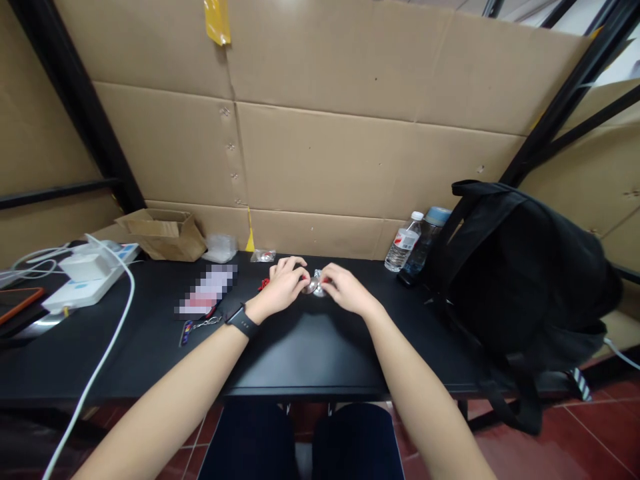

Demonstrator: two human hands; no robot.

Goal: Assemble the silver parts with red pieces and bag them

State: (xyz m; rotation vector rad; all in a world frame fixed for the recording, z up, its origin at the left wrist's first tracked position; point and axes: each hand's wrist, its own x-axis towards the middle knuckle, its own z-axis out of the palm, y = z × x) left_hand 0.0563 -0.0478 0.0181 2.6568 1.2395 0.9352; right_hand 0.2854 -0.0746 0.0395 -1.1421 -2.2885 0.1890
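Observation:
Both my hands meet over the middle of a black table (310, 347). My left hand (284, 285), with a dark watch on its wrist, and my right hand (344, 288) pinch a small clear plastic packet (315, 285) with a silvery item inside. Fingers of both hands are curled closed on it. Something small and red (263, 284) shows by my left fingers. Another small clear packet (263, 255) lies on the table just behind my left hand.
A black backpack (525, 280) fills the table's right side, with two water bottles (404, 243) beside it. At left are an open cardboard box (163, 232), a white power strip (87, 280) with cables, and a keyring (193, 327). Cardboard panels (350, 133) wall the back.

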